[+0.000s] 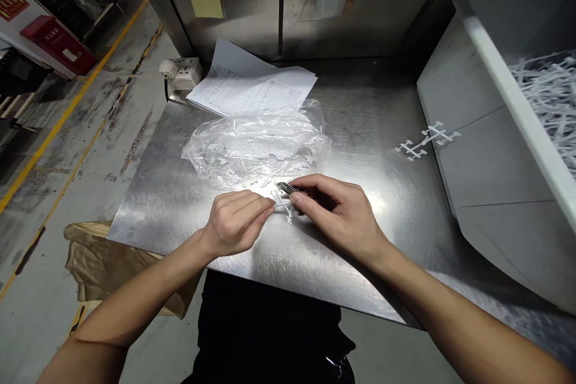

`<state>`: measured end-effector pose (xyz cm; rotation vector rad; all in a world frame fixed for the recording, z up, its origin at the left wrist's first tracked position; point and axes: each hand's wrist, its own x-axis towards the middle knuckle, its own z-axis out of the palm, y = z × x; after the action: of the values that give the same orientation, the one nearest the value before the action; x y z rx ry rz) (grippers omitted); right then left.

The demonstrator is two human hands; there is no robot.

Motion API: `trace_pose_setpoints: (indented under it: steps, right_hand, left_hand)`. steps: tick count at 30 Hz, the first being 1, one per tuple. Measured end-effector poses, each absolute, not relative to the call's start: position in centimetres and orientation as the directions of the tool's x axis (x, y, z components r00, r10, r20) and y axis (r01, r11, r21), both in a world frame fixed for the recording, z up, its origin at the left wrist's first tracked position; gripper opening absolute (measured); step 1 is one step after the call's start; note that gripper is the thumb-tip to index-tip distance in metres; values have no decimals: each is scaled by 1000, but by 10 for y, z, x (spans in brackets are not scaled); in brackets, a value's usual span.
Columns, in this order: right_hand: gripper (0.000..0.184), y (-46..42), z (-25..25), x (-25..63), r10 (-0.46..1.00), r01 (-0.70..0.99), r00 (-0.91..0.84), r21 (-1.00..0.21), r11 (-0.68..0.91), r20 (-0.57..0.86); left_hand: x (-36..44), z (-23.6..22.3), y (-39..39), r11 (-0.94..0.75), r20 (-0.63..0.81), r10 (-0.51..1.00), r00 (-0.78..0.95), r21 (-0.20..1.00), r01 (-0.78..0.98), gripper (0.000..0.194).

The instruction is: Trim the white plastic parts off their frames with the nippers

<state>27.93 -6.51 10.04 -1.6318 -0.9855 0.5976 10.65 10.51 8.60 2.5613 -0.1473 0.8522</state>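
Between thumb and fingers, my left hand (pixel 238 221) pinches a white branched plastic sprue (pixel 288 212). My right hand (pixel 339 210) is closed on a small dark metal nail clipper (pixel 286 188), its tip pointing left over the upper part of the sprue. Whether the clipper's jaws touch the plastic is too small to tell. Just beyond my hands lies a clear plastic bag (pixel 256 144) with small white pieces in it, and a few white bits are by its near edge. Both hands are above the steel table (pixel 288 273).
A large grey bin (pixel 486 150) full of white sprues (pixel 553 102) stands at the right. Another white sprue (pixel 427 141) is beside its wall. Printed papers (pixel 256 81) and a power socket (pixel 183 74) are at the back. A brown paper bag (pixel 121 267) stands below the left edge.
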Motion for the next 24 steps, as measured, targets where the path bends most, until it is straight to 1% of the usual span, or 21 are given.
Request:
trace_pose_setpoints:
  steps: [9, 15, 21, 24]
  right_hand:
    - [20, -66, 103, 278, 839, 312, 534, -947, -80, 105]
    - [18, -63, 99, 280, 848, 298, 523, -951, -84, 89]
    - [13, -59, 96, 274, 852, 180, 518, -983, -28, 71]
    - [16, -54, 94, 279, 858, 145, 514, -985, -96, -8]
  left_hand:
    - [105, 86, 104, -901, 593, 34, 804, 366, -232, 9]
    - [106, 83, 106, -914, 583, 19, 812, 339, -222, 11]
    - [95, 87, 107, -912, 606, -8, 795, 322, -255, 20]
    - [93, 76, 120, -919, 625, 12, 780, 314, -237, 26]
